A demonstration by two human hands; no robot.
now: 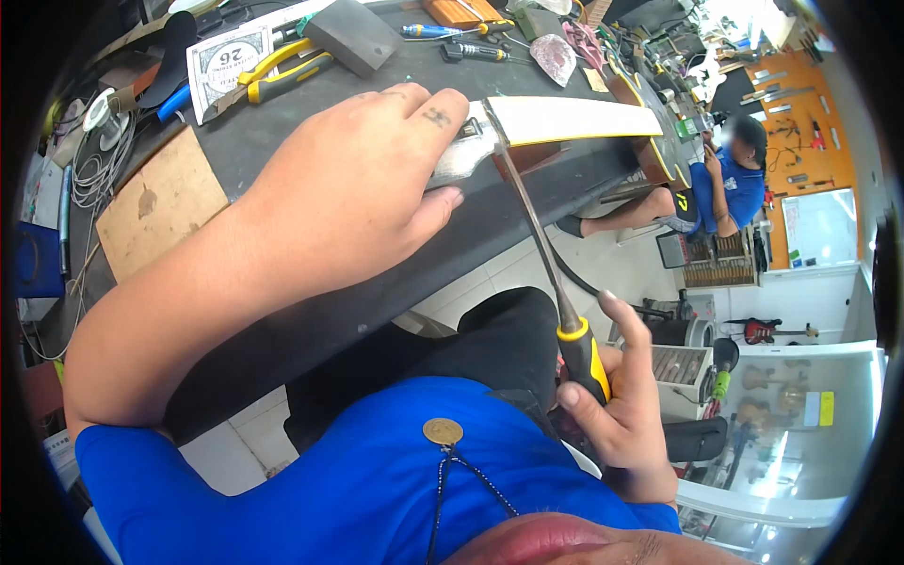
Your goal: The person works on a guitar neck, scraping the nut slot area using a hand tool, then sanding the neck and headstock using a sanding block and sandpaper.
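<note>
My left hand [377, 169] lies over the headstock end of a guitar neck [574, 119], fingers curled round it. The neck's upper face looks white with a yellow edge, and it runs right toward the brown guitar body [656, 160]. In my right hand [626, 405] is a long slim file [537, 221] with a yellow and black handle. Its thumb and some fingers close on the handle, while the index finger points up along the side. The file's far end rests across the neck, just right of the silvery headstock [466, 158].
On the dark bench [320, 311] lie yellow-handled pliers [282, 71], a grey block [353, 36], a wooden board [160, 202], screwdrivers [471, 51] and coiled cable [99, 174]. A co-worker [730, 184] in blue sits at the right. A drawer cabinet [680, 363] stands near my right hand.
</note>
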